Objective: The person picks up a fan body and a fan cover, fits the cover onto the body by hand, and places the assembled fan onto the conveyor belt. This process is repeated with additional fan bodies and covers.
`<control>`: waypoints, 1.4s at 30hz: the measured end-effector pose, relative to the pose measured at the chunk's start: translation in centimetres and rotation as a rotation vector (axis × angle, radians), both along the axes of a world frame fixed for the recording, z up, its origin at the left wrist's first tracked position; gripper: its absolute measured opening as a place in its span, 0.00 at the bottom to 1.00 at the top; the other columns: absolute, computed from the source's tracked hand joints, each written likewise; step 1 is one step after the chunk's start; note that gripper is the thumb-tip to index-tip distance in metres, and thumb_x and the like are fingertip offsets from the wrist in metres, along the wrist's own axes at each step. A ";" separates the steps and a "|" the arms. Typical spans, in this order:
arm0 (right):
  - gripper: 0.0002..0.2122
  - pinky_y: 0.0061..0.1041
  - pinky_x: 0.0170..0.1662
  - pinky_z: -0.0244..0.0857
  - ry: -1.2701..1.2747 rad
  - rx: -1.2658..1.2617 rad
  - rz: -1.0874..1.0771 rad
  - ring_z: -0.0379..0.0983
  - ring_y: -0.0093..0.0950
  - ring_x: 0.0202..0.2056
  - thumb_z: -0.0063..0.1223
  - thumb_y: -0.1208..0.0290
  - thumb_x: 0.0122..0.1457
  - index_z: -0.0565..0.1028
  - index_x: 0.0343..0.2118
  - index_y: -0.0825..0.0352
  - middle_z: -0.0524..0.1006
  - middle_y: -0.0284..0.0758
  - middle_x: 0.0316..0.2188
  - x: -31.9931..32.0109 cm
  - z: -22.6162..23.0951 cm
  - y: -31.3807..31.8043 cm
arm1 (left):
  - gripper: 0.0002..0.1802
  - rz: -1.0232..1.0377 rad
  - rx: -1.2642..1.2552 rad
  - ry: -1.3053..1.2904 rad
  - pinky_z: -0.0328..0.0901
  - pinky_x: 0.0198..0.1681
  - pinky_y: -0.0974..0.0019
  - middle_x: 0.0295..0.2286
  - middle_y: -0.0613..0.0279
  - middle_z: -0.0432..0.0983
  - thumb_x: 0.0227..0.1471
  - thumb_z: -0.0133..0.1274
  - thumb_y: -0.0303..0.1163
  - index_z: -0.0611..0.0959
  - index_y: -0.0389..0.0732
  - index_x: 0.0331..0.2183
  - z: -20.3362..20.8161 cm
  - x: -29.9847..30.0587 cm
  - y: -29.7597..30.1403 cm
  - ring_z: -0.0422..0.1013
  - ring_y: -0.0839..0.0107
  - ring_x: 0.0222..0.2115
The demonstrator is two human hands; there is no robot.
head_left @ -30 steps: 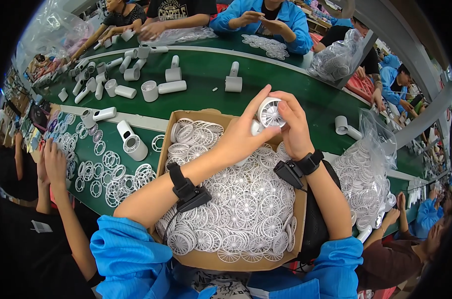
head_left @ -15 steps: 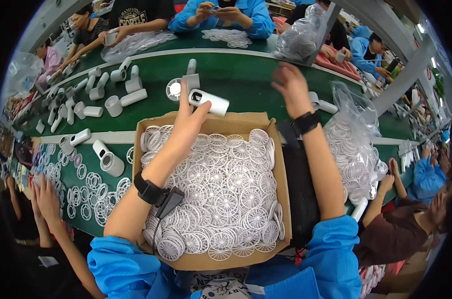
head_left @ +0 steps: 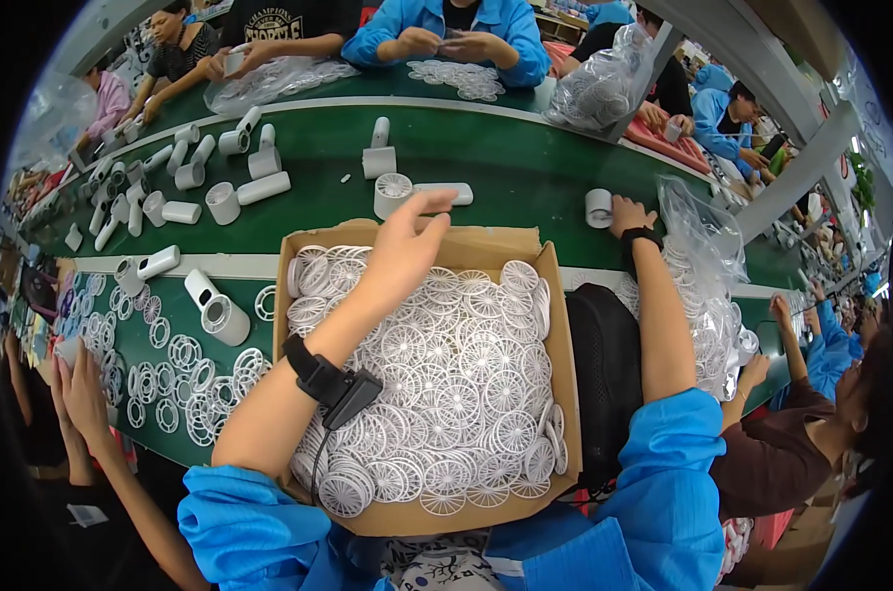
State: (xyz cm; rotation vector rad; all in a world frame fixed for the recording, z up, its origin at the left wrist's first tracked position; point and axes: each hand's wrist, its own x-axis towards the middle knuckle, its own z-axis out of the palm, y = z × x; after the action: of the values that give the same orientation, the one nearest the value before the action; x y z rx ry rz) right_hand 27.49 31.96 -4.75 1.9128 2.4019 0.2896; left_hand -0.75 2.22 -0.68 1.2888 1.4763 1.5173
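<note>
My left hand [head_left: 414, 236] is above the far edge of a cardboard box [head_left: 568, 394], its fingers stretched out and holding nothing. Just beyond its fingertips a white fan housing [head_left: 392, 194] lies on the green belt, with a spoked grille in its round head and its handle pointing right. At the right, my right hand [head_left: 634, 215] is closed around the handle end of another white fan housing [head_left: 598, 208], whose round head shows left of the fingers. The handle itself is hidden by the hand. Round white spoked grilles [head_left: 446, 360] fill the box.
Several fan housings [head_left: 222, 203] lie along the belt [head_left: 318, 227] at the left. White rings [head_left: 200, 379] are spread left of the box. A clear bag of grilles [head_left: 698, 295] stands at the right, past a black case [head_left: 604, 384]. Co-workers sit around the belt.
My left hand has let go of the white fan housing, now lying on the belt, and drawn back. My right hand has moved right and down onto another housing, which has shifted left.
</note>
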 end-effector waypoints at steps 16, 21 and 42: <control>0.17 0.24 0.42 0.64 0.789 -1.260 0.689 0.71 0.24 0.38 0.52 0.64 0.56 0.71 0.45 0.70 0.74 0.34 0.37 -13.5 10.7 -18.2 | 0.42 -0.118 -0.066 -0.251 0.69 0.32 0.70 0.38 0.53 0.73 0.50 0.55 0.34 0.50 0.45 0.60 -0.1 0.1 0.1 0.74 0.69 0.30; 0.21 0.31 0.44 0.66 0.239 -0.581 1.386 0.72 0.34 0.39 0.57 0.63 0.48 0.72 0.44 0.69 0.74 0.41 0.39 -13.0 4.9 -18.3 | 0.41 0.115 0.041 -0.226 0.72 0.23 0.69 0.34 0.54 0.73 0.51 0.53 0.27 0.47 0.46 0.59 0.7 0.8 -0.3 0.75 0.69 0.23; 0.11 0.35 0.39 0.65 0.348 -0.391 1.290 0.71 0.39 0.35 0.50 0.81 0.45 0.75 0.34 0.64 0.71 0.39 0.28 -14.6 4.7 -22.9 | 0.41 0.197 0.061 -0.504 0.71 0.20 0.68 0.32 0.54 0.72 0.51 0.50 0.25 0.45 0.52 0.59 2.1 -2.0 -0.1 0.74 0.69 0.23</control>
State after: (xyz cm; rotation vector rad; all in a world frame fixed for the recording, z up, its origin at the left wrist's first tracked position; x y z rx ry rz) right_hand 12.92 9.11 -0.06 0.0754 3.1976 -0.4866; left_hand -2.71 2.15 1.44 0.7252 1.2542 1.8577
